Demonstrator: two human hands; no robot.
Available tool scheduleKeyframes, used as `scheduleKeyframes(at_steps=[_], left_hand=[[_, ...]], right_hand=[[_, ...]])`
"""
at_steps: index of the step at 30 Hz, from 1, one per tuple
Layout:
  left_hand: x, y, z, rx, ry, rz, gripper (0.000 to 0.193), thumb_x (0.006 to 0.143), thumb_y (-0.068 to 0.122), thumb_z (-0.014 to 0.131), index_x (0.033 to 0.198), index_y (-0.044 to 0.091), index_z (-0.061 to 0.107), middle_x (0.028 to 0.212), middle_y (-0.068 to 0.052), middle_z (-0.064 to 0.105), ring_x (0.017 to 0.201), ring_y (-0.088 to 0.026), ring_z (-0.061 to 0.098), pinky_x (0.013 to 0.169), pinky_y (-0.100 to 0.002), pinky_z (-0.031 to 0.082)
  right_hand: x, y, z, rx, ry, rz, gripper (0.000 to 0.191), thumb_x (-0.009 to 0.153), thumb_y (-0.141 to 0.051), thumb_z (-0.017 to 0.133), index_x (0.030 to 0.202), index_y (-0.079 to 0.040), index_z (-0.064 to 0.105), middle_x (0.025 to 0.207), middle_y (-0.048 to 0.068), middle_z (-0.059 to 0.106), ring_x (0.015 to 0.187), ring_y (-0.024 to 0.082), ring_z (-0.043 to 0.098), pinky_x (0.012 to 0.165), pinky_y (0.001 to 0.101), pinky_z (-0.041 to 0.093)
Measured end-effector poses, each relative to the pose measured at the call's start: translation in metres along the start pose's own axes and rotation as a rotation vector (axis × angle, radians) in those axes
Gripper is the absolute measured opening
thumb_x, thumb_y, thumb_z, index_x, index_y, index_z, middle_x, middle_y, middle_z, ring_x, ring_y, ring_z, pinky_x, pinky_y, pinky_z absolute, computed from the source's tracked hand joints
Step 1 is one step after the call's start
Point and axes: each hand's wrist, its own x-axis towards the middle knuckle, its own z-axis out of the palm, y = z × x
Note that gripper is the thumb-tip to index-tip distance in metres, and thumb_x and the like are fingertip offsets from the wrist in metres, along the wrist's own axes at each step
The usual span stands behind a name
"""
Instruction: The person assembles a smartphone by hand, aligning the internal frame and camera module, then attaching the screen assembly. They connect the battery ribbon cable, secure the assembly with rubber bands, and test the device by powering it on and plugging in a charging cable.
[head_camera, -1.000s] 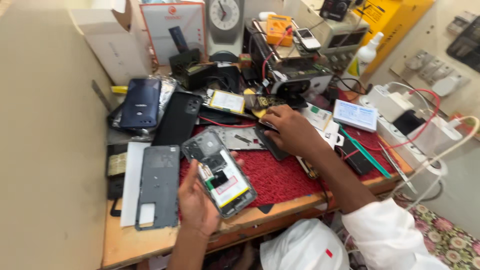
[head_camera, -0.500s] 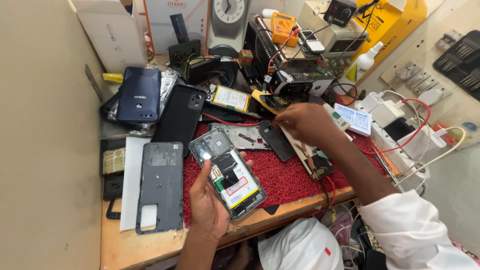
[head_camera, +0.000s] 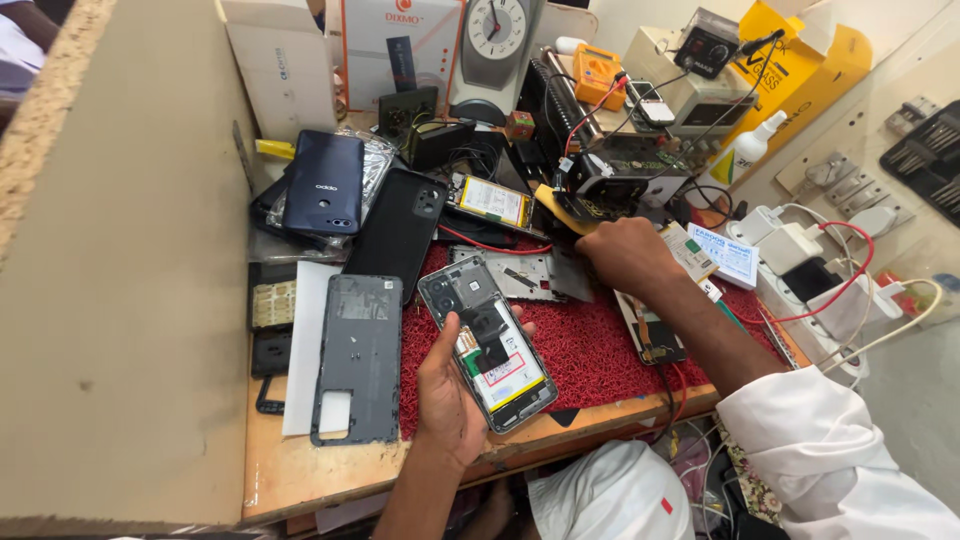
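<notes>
The left hand cups an opened phone from below, back cover off, its grip wrapped round the lower edge with the thumb on the left side. The phone's shell acts as a tray: a black board and camera block fill the top, and a battery with a white and yellow label sits in the lower half. It is held just above the red mat near the front edge of the tabletop.

The right hand reaches to the back of the mat, fingers curled down together; I cannot tell what they pinch. A grey inner frame lies just beside it.

Left of the held phone a grey back cover lies flat, inside facing up. Further back rest a black phone case and a dark blue phone.
</notes>
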Motion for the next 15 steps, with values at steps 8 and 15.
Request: scheduleKeyframes(at_steps=[8,15], left_hand=[[-0.002,0.000,0.002,-0.010,0.014,0.000,0.054,0.100,0.042,0.052,0.134,0.001,0.058,0.119,-0.021,0.071,0.114,-0.033,0.070,0.089,-0.045,0.062],[-0.006,-0.003,0.003,0.001,0.003,0.025,0.052,0.102,0.041,0.051,0.132,0.000,0.058,0.118,-0.021,0.071,0.114,-0.031,0.069,0.089,-0.045,0.062]], right_hand=[[-0.018,0.018,-0.023,0.535,0.218,0.139,0.017,0.093,-0.028,0.070,0.101,-0.016,0.078,0.084,0.008,0.077,0.076,0.029,0.074,0.070,0.0421,0.056],[-0.017,-0.001,-0.020,1.033,0.053,-0.020,0.019,0.088,-0.018,0.078,0.103,-0.006,0.080,0.085,0.009,0.080,0.075,0.014,0.072,0.070,0.0318,0.058]])
